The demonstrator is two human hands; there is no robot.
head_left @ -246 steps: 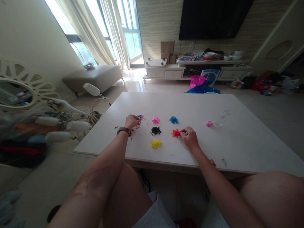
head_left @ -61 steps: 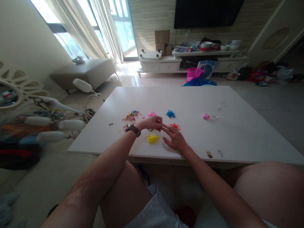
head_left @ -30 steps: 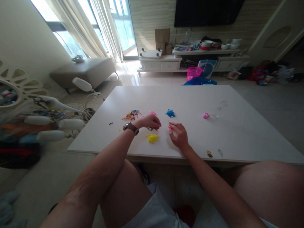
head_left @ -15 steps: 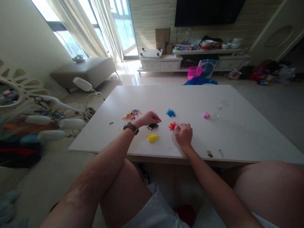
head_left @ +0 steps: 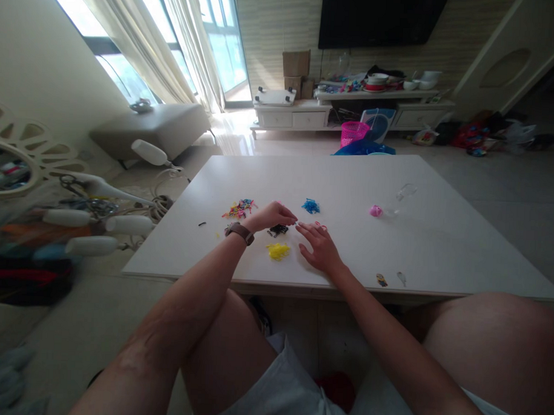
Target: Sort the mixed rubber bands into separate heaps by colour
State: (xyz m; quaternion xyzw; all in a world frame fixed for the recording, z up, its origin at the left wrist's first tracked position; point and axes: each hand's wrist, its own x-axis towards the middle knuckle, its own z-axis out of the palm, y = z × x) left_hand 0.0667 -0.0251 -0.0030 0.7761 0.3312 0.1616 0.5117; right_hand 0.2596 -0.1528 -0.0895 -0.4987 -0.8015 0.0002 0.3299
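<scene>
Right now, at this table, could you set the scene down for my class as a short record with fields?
Left hand: fingertips together by the black pile; anything pinched is too small to tell
Right hand: fingers extended, partly hiding the red pile
Yellow pile: on the near side of the black pile
Blue pile: beyond the red pile
Mixed-colour pile: left of the left hand

no readable text or numbers
</scene>
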